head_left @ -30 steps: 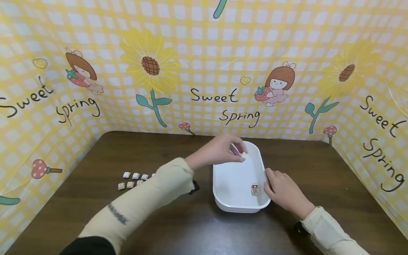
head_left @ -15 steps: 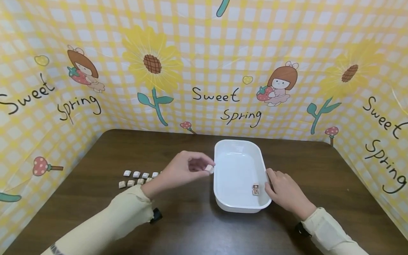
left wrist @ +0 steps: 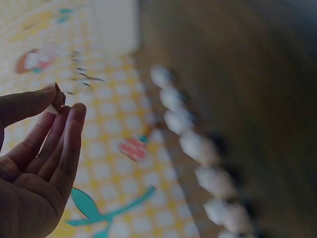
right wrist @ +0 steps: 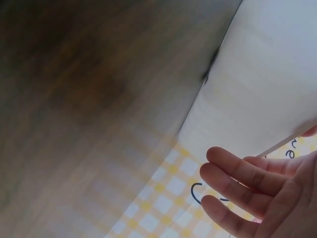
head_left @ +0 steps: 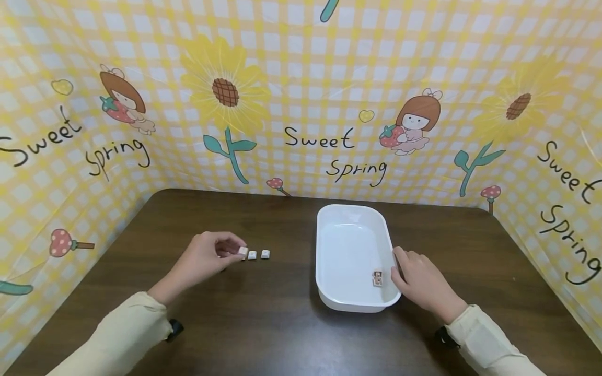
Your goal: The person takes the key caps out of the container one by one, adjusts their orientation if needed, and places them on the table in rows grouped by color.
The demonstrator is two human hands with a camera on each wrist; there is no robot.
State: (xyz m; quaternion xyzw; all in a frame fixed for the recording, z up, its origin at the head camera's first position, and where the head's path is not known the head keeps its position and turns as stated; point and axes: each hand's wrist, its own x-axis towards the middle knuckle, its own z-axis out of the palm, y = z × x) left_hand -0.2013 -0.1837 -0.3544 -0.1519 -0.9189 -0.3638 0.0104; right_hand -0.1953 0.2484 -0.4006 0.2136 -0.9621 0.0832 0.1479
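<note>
My left hand (head_left: pixel 207 256) pinches a small pale keycap (head_left: pixel 242 251) between thumb and fingertips, close over the keycap row at the left of the table. Its edge (left wrist: pixel 58 99) also shows in the left wrist view. Two white keycaps (head_left: pixel 259 255) lie just right of the fingertips. The hand hides the others from the head view, but a blurred keycap row (left wrist: pixel 195 148) appears in the left wrist view. My right hand (head_left: pixel 425 282) rests at the right rim of a white tray (head_left: pixel 321 282), fingers mostly straight. Small keycaps (head_left: pixel 377 278) lie inside the tray, undersides up.
A dark brown wooden table (head_left: pixel 263 329) carries everything. Behind and beside it hangs a yellow checked cloth (head_left: pixel 301 78) printed with flowers. The tray's tall outer wall (right wrist: pixel 262 74) fills much of the right wrist view.
My left hand, with a keycap between its fingertips, has moved from over the tray leftward to the keycap row. The right hand has stayed at the tray's rim.
</note>
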